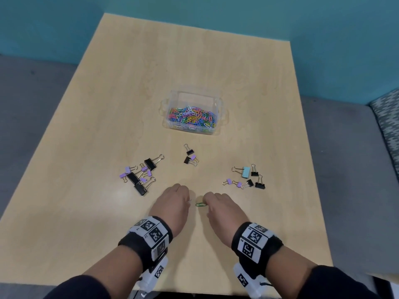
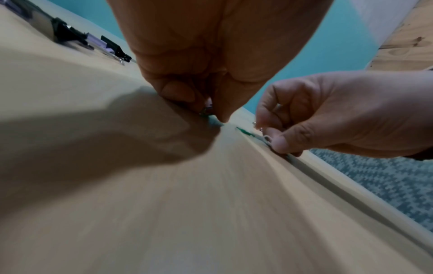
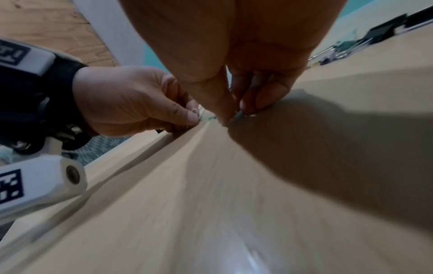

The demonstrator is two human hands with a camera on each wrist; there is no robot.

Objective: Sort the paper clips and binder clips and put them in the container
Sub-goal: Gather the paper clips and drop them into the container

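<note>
A clear plastic container (image 1: 216, 98) at mid-table holds a heap of coloured paper clips (image 1: 191, 116). Near the front edge, a green paper clip (image 1: 200, 204) lies on the table between my two hands. My left hand (image 1: 187, 199) has curled fingers pinching a silver paper clip (image 1: 189, 201), seen also in the right wrist view as the silver clip (image 3: 200, 111). My right hand (image 1: 206, 200) is curled, its fingertips down at the green clip (image 2: 243, 131), with silver paper clips (image 2: 267, 137) held in its fingers. Binder clips lie in three groups beyond the hands.
Black and purple binder clips (image 1: 139, 176) sit at the left, a small trio (image 1: 191, 157) in the middle, and black, purple and light blue ones (image 1: 248, 178) at the right. The wooden table (image 1: 108, 104) ends just behind my wrists. A patterned seat (image 1: 386, 117) stands at the right.
</note>
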